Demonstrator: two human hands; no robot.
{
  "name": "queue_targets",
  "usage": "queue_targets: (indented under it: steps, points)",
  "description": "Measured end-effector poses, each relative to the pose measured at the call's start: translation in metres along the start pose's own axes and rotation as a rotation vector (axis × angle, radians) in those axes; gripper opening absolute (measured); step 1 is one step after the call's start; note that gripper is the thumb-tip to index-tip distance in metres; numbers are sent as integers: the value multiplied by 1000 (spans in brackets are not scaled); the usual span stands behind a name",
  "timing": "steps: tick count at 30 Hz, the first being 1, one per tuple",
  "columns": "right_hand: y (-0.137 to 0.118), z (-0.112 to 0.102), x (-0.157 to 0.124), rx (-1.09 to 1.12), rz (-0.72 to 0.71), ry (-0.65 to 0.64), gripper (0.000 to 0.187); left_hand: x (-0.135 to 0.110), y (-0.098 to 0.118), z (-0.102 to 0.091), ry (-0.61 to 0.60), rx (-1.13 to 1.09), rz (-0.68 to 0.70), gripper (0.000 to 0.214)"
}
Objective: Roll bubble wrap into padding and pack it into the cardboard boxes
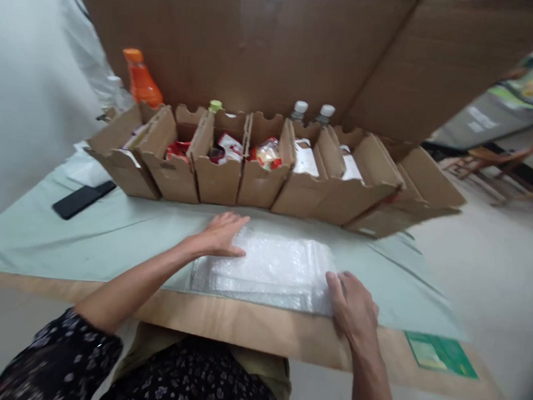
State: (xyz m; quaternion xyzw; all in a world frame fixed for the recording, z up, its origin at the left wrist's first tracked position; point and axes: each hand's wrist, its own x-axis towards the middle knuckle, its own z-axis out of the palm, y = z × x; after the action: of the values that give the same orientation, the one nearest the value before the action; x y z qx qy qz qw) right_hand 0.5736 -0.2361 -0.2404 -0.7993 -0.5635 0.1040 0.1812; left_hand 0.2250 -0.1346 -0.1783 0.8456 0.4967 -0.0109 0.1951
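Observation:
A folded sheet of clear bubble wrap [274, 263] lies flat on the pale green cloth near the table's front edge. My left hand [222, 233] rests at its upper left corner, fingers stretched out and thumb apart. At the right end my right hand [355, 300] has its fingers curled round the wrap's edge, thumb on top; part of those fingers is hidden. Just beyond the wrap stands a row of cardboard bins [219, 180] with packets and boxes inside.
A black phone [82, 199] lies at the left on the cloth [147, 264]. An orange bottle [142, 80] and white-capped bottles [326, 112] stand behind the bins, before a tall cardboard panel [263, 42]. A green card [441, 354] is on the wooden edge at right.

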Motion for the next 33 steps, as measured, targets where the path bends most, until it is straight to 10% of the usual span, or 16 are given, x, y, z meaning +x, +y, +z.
queue_targets:
  steps: [11, 16, 21, 26, 33]
  points:
    - [-53, 7, -6, 388, 23, -54, 67, 36, 15, -19, -291, -43, 5, 49]
    - [-88, -2, -16, 501, -23, -78, 55, 34, 18, -20, -245, -136, 55, 34]
    - [-105, -14, -36, 576, -86, 55, 54, -8, 9, -11, -111, -369, 77, 26]
    - [-131, -24, -38, 635, -264, 101, 61, -72, -13, -11, 108, -677, -25, 62]
    - [-221, -4, -20, 820, -686, -205, 70, -184, -60, -9, 330, -1306, -408, 43]
